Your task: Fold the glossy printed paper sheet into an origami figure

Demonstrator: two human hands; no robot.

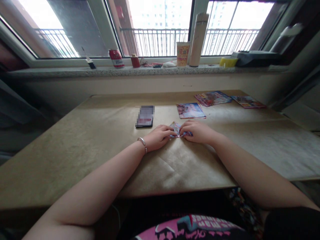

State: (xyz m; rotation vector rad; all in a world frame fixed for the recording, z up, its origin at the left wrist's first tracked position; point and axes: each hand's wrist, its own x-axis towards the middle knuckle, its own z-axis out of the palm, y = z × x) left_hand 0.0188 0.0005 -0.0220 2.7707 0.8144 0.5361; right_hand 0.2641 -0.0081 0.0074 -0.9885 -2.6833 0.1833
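Observation:
A small folded piece of colourful printed paper lies on the brown paper-covered table. My left hand, with a bracelet on the wrist, presses its fingertips on the paper's left side. From the other side my right hand has curled fingers pinching and pressing the right part. Both hands rest on the table and partly hide the paper.
A dark phone lies just beyond my left hand. Colourful sheets lie farther back right. On the windowsill stand a red can, a paper cup, a tall beige roll and small items.

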